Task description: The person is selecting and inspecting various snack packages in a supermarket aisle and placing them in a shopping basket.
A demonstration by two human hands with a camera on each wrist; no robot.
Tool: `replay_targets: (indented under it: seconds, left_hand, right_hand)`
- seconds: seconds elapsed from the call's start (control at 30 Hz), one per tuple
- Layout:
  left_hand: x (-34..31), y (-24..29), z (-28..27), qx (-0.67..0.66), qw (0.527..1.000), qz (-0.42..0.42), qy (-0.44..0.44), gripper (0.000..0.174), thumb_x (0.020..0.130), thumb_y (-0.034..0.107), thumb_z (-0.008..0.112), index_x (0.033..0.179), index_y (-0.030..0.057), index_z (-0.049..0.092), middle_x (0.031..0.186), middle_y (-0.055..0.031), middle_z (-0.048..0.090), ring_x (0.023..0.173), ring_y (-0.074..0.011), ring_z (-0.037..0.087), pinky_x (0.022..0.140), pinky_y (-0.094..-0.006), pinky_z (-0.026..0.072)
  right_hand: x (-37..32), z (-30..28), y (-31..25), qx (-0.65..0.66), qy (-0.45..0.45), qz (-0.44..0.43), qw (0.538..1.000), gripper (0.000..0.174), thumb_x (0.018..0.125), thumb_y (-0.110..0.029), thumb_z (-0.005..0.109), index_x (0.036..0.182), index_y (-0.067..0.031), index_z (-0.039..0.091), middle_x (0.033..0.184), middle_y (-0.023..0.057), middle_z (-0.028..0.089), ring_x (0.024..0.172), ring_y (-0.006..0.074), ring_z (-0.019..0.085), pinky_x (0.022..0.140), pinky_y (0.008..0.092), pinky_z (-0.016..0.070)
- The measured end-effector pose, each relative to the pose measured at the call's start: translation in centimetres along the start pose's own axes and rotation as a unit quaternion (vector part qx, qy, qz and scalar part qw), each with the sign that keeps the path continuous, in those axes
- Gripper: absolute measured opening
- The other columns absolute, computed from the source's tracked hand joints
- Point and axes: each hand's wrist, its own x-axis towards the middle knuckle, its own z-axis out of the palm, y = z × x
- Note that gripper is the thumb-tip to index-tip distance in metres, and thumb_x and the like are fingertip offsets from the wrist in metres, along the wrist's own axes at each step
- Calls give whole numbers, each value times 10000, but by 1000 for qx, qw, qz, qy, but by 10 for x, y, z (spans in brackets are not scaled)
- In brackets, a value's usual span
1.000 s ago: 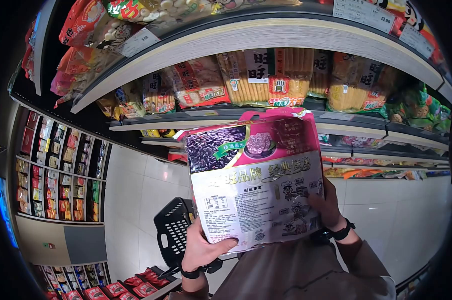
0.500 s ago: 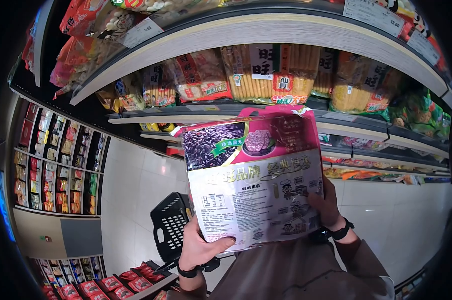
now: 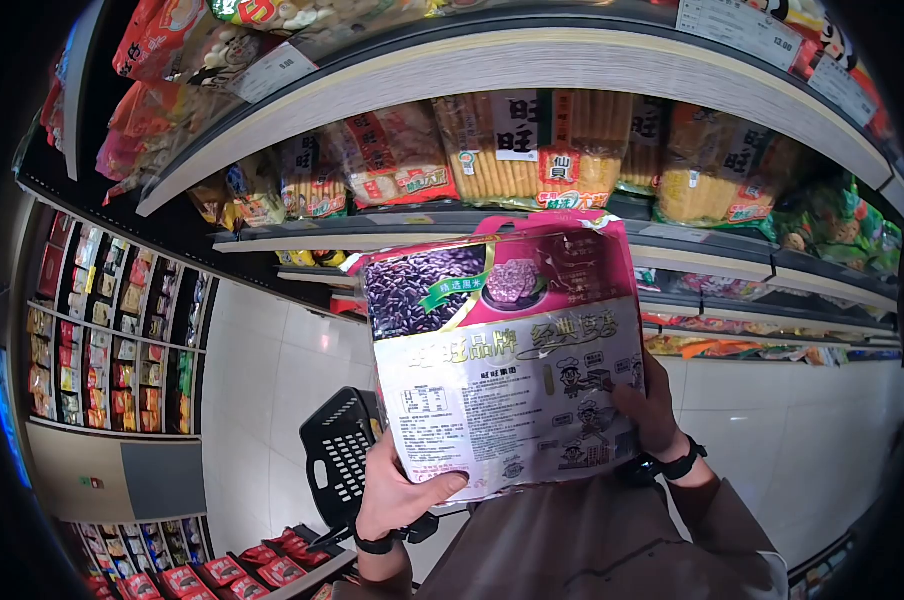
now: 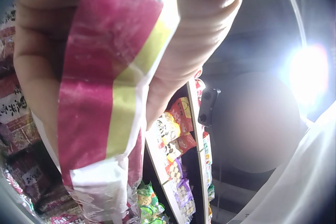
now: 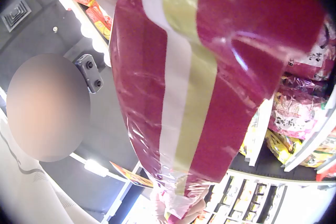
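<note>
A large magenta and silver bag of black rice crackers (image 3: 512, 350) is held up in front of the body, its printed back toward the head camera and its magenta carry handle at the top. At the lower left corner my left hand (image 3: 397, 497) grips it, thumb across the printed face. My right hand (image 3: 654, 408) holds the right edge, thumb over the front and fingers hidden behind. The left wrist view shows the bag's striped side (image 4: 105, 77) between thumb and fingers. From the right wrist, the magenta side panel (image 5: 178, 87) fills the middle.
Ahead, a shelf (image 3: 532, 60) bears several bagged rice crackers (image 3: 542, 150), with more snack rows above and below. A black shopping basket (image 3: 340, 460) is at the lower left, beside red packets (image 3: 222, 570). Another product rack (image 3: 117, 340) stands farther left.
The bag and both hands have shifted very slightly left in the head view, with the grips unchanged. The shelf view wobbles a little with the head.
</note>
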Motion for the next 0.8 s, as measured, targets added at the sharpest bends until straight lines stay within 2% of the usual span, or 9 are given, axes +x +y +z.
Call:
replay_targets:
  seconds: [0.5, 0.57, 0.8]
  left_hand:
    - [-2, 2, 3, 4, 1000, -4, 7, 562, 700, 254, 831, 1083, -62, 567, 978, -101, 674, 861, -135, 629, 779, -277, 491]
    - [-3, -3, 0, 11, 1000, 21, -4, 573, 694, 160, 829, 1137, -51, 532, 974, -100, 670, 846, -123, 630, 734, -267, 508]
    - [-6, -4, -1, 21, 1000, 16, -5, 581, 697, 163, 827, 1145, -56, 528, 979, -102, 670, 853, -127, 632, 739, -272, 510]
  right_hand:
    - [0, 0, -1, 20, -10, 8, 1000, 610, 797, -183, 654, 1293, 59, 395, 1141, 131, 587, 1006, 168, 567, 899, 321, 453]
    - [-1, 0, -1, 19, -15, 15, 1000, 604, 801, -179, 651, 1293, 58, 394, 1141, 133, 587, 1006, 169, 570, 898, 319, 454]
    - [-1, 1, -2, 13, -16, 17, 1000, 587, 808, -166, 645, 1293, 54, 397, 1141, 130, 590, 999, 166, 576, 894, 315, 459]
